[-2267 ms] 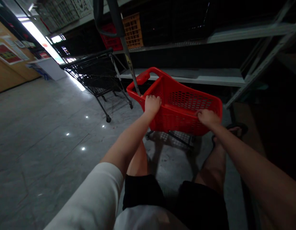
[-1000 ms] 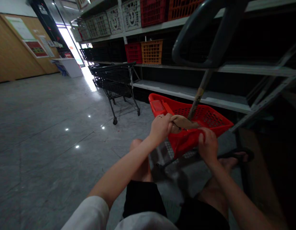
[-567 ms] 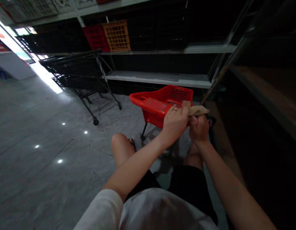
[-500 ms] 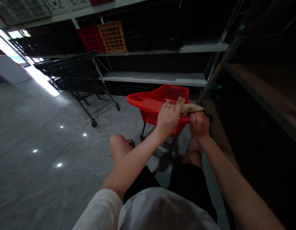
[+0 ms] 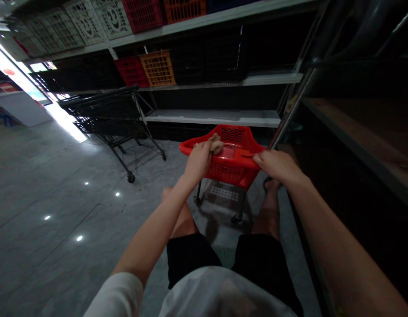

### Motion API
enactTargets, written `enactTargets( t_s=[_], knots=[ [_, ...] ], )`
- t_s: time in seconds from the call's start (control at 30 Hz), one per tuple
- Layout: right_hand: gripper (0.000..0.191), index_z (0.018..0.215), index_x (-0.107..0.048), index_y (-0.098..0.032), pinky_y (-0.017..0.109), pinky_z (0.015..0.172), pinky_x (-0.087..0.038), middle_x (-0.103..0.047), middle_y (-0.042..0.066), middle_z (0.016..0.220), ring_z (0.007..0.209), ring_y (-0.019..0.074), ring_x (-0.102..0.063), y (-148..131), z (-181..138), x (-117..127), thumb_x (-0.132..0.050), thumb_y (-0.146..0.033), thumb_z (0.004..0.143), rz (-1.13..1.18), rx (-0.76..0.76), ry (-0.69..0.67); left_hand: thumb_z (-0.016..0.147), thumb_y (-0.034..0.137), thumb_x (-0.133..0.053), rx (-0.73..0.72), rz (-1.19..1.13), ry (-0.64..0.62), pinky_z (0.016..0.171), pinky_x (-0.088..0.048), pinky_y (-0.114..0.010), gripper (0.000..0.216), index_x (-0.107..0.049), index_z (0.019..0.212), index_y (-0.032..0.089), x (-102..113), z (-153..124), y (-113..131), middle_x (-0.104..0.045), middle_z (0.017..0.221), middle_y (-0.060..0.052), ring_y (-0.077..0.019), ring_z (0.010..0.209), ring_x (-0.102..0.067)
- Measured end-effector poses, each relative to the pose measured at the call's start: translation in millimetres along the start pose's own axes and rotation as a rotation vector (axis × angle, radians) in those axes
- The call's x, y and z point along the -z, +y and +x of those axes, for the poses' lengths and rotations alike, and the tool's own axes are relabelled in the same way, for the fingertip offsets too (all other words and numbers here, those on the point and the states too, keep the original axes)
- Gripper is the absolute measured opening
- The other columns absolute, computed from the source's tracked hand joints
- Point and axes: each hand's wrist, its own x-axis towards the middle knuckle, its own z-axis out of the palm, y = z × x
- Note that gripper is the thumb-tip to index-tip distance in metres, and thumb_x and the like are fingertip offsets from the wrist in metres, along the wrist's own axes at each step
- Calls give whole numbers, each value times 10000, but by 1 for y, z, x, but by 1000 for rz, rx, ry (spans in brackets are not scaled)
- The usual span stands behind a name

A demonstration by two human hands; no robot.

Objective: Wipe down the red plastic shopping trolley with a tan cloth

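A small red shopping cart (image 5: 228, 172) stands on the floor between my legs, its handle side toward me. My left hand (image 5: 200, 157) is closed around a crumpled beige cloth (image 5: 216, 144) at the left end of the cart's handle. At the opposite end, my right hand (image 5: 277, 164) grips the cart's red rim, thumb on top. The cloth's lower part is hidden in my left fingers.
A black shopping cart (image 5: 104, 114) stands at the left. Behind runs a white shelf rack (image 5: 210, 118) with a red crate (image 5: 131, 71), a yellow crate (image 5: 157, 68) and white crates (image 5: 86, 22). A wooden-topped ledge (image 5: 362, 136) borders the right side.
My left hand has moved left along the handle with the cloth, which is now bunched up. My right hand has shifted onto the rim. The red cart has turned, and the view has tilted up slightly.
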Motion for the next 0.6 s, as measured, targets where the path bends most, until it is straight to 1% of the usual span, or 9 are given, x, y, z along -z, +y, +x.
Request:
enactTargets(
  t_s=[0.03, 0.13, 0.17, 0.23, 0.27, 0.33, 0.5, 0.57, 0.6],
  knots=[
    [503, 1099, -821, -154, 400, 924, -587, -806, 211, 1183, 1124, 326, -787, -11, 1, 5, -355, -342, 1087, -58, -19, -10, 1070, 114, -452, -64, 5, 13, 1139, -519, -415, 374, -645, 1389, 139, -8, 1, 22, -739, 1315, -154, -267, 1258, -682],
    [505, 1197, -809, -123, 378, 883, -589, -806, 241, 1179, 1098, 340, -800, -32, 4, 10, -373, -354, 1087, -103, -94, 21, 1098, 173, -458, -177, 21, 2, 1082, -525, -382, 389, -602, 1458, 138, -32, 8, 79, -718, 1297, -154, -271, 1252, -658],
    [505, 1219, -803, -112, 371, 882, -589, -807, 246, 1175, 1094, 339, -802, -33, 5, 9, -387, -364, 1082, -106, -125, 30, 1104, 186, -458, -196, 33, -7, 1060, -530, -376, 394, -593, 1472, 144, -38, 11, 90, -716, 1295, -150, -272, 1244, -656],
    [526, 1231, -806, -109, 369, 892, -589, -810, 243, 1171, 1097, 335, -801, -27, 4, 8, -382, -384, 1083, -119, -158, 27, 1112, 200, -453, -226, 57, -35, 1027, -542, -364, 390, -599, 1473, 169, -41, 18, 97, -714, 1313, -135, -270, 1245, -652],
    [545, 1219, -815, -113, 370, 898, -588, -810, 239, 1175, 1106, 333, -799, -22, 3, 8, -360, -385, 1089, -125, -163, 21, 1115, 201, -452, -238, 64, -55, 1022, -546, -358, 378, -615, 1455, 180, -40, 22, 92, -716, 1325, -125, -266, 1252, -651],
    [582, 1181, -833, -122, 366, 899, -584, -811, 225, 1190, 1120, 326, -794, -13, 2, 8, -313, -371, 1098, -132, -155, 11, 1117, 194, -452, -240, 55, -95, 1033, -553, -350, 355, -651, 1412, 194, -33, 29, 72, -715, 1365, -110, -255, 1276, -650],
    [599, 1116, -851, -135, 352, 851, -573, -821, 203, 1160, 1094, 324, -796, -5, 3, 6, -305, -382, 1095, -153, -171, 35, 1111, 155, -453, -137, -49, -145, 1145, -536, -374, 361, -692, 1382, 174, -8, 28, 0, -734, 1413, -104, -229, 1329, -670],
    [596, 1112, -849, -128, 360, 844, -574, -822, 210, 1142, 1086, 332, -796, -7, 4, 3, -310, -383, 1094, -159, -182, 55, 1098, 132, -456, -93, -73, -118, 1187, -514, -386, 383, -694, 1398, 163, -3, 21, -12, -739, 1424, -109, -227, 1341, -674],
    [586, 1112, -847, -130, 365, 845, -576, -823, 210, 1138, 1088, 335, -796, -9, 4, 2, -315, -376, 1092, -160, -172, 65, 1090, 115, -452, -92, -86, -94, 1205, -500, -383, 405, -686, 1418, 157, -3, 18, -11, -732, 1443, -111, -223, 1355, -667]
  ],
)
